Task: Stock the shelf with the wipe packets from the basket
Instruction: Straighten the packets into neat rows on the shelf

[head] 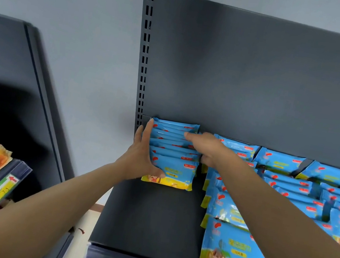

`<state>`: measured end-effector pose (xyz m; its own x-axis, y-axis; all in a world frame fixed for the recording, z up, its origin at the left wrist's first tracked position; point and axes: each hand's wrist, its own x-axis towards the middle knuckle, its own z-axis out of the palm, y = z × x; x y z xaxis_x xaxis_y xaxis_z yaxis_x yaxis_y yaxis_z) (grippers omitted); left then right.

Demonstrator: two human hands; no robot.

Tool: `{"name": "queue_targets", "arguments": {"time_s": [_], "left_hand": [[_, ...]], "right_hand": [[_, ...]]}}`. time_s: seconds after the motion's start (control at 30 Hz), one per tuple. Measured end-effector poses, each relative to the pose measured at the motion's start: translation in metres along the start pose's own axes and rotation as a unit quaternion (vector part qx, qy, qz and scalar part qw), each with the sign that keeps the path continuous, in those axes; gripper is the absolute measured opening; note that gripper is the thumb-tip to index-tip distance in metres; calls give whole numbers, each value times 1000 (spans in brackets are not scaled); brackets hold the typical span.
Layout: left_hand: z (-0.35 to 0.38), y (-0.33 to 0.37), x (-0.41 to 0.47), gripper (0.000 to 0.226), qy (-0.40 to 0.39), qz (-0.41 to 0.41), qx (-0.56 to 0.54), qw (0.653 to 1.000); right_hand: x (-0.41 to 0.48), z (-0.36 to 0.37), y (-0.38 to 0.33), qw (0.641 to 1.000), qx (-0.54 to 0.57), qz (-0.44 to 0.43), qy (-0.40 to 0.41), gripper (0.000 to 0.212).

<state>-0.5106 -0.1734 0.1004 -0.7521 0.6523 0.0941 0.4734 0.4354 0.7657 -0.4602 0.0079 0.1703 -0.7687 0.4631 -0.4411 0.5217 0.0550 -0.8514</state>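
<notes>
At frame centre, left end of shelf point(149, 216) — row of wipe packets point(174, 150) stands on edge; left hand point(140, 155) flat, fingers straight against row's side; right hand point(204, 148) on opposite edge, grip unclear. Squeeze evenly — keep front packet point(170, 172) upright.

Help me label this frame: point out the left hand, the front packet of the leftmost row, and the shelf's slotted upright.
left hand point(140, 157), head view, back of the hand.
front packet point(174, 171), head view, blue middle of its face.
slotted upright point(146, 33), head view, its slotted front face.
</notes>
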Motion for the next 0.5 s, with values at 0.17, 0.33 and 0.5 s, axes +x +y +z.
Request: {"name": "queue_targets", "arguments": {"time_s": [0.17,0.33,0.5], "left_hand": [[3,2,1,138,-21,10,-47,999],[-5,-1,3,138,-83,-5,-162,983],[-4,-2,5,143,-94,-24,-187,978]], "right_hand": [[-2,-1,0,989,136,43,-33,17],[2,-4,-1,984,174,32,-12,32],[0,-3,-6,975,193,67,-82,48]]}}
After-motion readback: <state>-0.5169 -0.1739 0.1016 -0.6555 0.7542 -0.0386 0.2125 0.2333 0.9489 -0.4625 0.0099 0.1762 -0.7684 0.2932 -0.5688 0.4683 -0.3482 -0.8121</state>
